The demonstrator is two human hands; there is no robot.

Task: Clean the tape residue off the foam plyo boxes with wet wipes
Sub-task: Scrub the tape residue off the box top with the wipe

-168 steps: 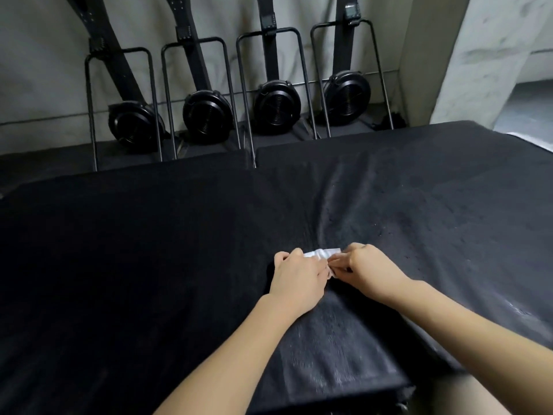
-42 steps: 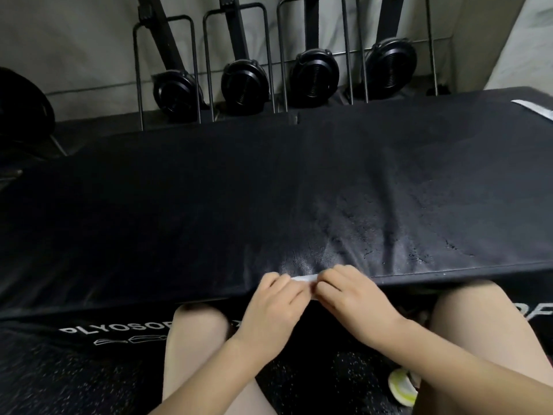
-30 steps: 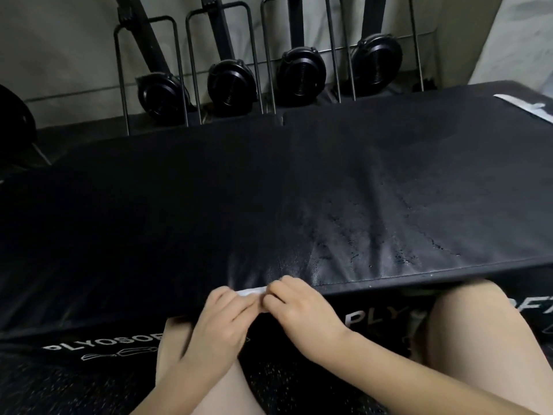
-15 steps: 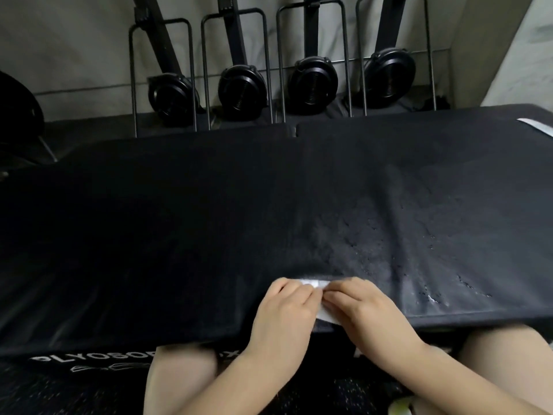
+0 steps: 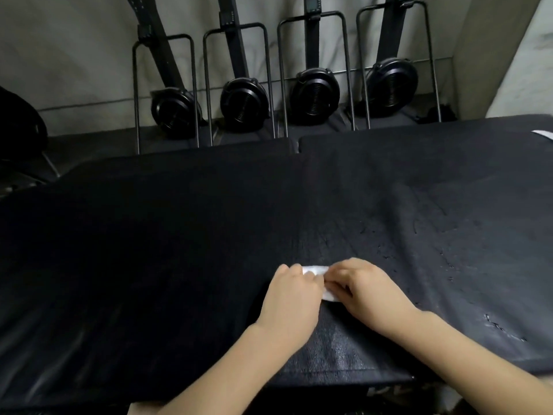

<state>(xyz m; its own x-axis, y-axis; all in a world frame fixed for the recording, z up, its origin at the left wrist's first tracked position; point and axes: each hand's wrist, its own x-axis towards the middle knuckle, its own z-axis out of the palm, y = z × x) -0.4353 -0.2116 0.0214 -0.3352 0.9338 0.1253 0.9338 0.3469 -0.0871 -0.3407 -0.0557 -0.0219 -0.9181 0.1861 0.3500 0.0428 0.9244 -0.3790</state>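
**Bare hands, bare forearms**

Your left hand (image 5: pixel 291 298) and right hand (image 5: pixel 369 290) are ungloved, with no rings, watch or bands to be seen. Back from each grip, both forearms run bare to the lower edge of the head view; no sleeve or cuff reaches them. Fingernails are too small to judge.
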